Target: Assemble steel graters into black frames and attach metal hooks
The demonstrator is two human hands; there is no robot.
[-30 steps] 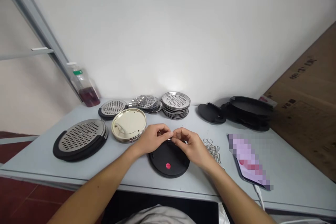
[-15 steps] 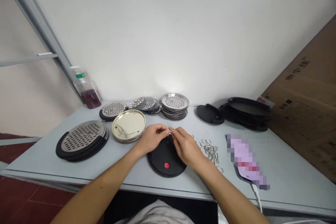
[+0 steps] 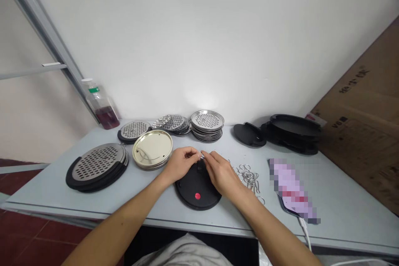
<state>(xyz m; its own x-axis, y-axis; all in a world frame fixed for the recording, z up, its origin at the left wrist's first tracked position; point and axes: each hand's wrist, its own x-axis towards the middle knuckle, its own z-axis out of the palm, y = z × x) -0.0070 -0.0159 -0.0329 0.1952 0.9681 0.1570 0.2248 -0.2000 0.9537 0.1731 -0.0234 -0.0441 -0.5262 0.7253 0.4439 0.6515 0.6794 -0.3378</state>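
Observation:
A black round plastic disc (image 3: 193,185) with a red dot lies flat in front of me near the table's front edge. At its far rim, a small shiny metal ring (image 3: 202,157) shows between my fingertips, mostly hidden by them. My left hand (image 3: 183,164) pinches it from the left, thumb and forefinger closed. From the other side my right hand (image 3: 222,173) closes its fingertips on the same spot and covers the disc's right part. Just right of that hand is a loose pile of metal rings and hooks (image 3: 250,179).
Left are gold-coloured metal lids (image 3: 152,147) and black-rimmed graters (image 3: 98,164). Perforated metal discs (image 3: 207,121) are stacked by the wall, beside a bottle (image 3: 106,114) further left. Black holders (image 3: 294,129), a pixelated purple item (image 3: 291,189) and a cardboard box (image 3: 368,124) are right.
Both hands stay pinched at the disc's far rim, with only slight finger movement. The view has shifted very slightly.

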